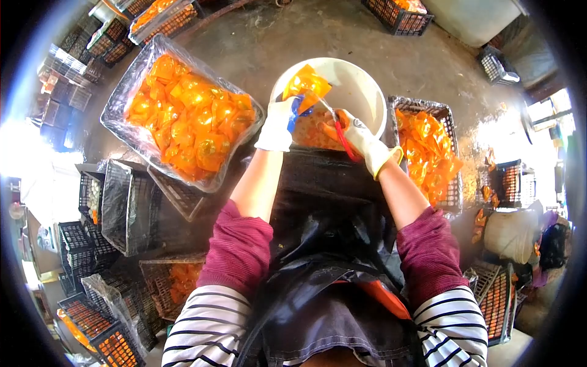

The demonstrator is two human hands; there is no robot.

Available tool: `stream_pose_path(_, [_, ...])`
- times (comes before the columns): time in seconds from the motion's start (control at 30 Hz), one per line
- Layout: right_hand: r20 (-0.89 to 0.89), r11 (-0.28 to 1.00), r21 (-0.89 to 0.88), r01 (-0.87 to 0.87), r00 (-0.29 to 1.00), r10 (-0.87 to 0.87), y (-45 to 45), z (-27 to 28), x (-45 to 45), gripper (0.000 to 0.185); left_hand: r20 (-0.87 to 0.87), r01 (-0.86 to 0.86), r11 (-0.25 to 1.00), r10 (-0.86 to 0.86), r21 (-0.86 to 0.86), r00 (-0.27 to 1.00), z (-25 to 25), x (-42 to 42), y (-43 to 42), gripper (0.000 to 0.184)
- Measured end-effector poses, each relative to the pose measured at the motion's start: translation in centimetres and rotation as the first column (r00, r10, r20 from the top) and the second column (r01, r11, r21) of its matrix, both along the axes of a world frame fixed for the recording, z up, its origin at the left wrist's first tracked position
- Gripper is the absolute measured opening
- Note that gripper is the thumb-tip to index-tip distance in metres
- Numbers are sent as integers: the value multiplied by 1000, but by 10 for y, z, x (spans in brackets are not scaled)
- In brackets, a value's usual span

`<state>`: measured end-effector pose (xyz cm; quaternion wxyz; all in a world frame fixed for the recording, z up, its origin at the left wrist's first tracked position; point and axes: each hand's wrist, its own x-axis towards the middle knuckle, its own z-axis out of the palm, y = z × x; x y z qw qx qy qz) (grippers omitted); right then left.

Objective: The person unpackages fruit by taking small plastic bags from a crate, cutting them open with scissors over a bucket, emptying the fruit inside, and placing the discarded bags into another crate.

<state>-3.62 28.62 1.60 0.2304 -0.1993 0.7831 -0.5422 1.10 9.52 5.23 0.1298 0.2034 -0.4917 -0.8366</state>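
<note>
My left hand [284,119], in a white glove with blue on the fingers, is closed on a shiny orange plastic packet [307,82] above a white tub [380,113]. My right hand [358,134], gloved in white with bare-looking fingertips, grips a thin metal tool with a red handle [347,144]. The pale tip of that tool points at the packet's lower right edge; its exact kind is hard to make out. Inside the tub, below both hands, lies orange-tinted, wet-looking matter.
To the left stands a plastic-lined crate [110,116] heaped with orange packets. Another black crate [452,116] of packets is close on the right. Stacked crates [125,208] stand at lower left, and a further crate [413,24] sits on the wet concrete floor [275,37] ahead.
</note>
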Motion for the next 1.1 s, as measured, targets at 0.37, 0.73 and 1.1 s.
stream_pose_path(0.37, [-141,999,52,4,990,4,5,-8,-9,34,13,126,972,-126,-197,992,-12,-5,5,30])
stream_pose_path(0.73, [-165,997,70,-20,986,31,8,20,0,32,279,173,791,-3,-587,960,-2,5,-2,37])
stream_pose_path(1.1, [542,960,-253,122,840,36,9,50,9,28,-117,51,999,-53,-15,992,-30,-10,-13,33])
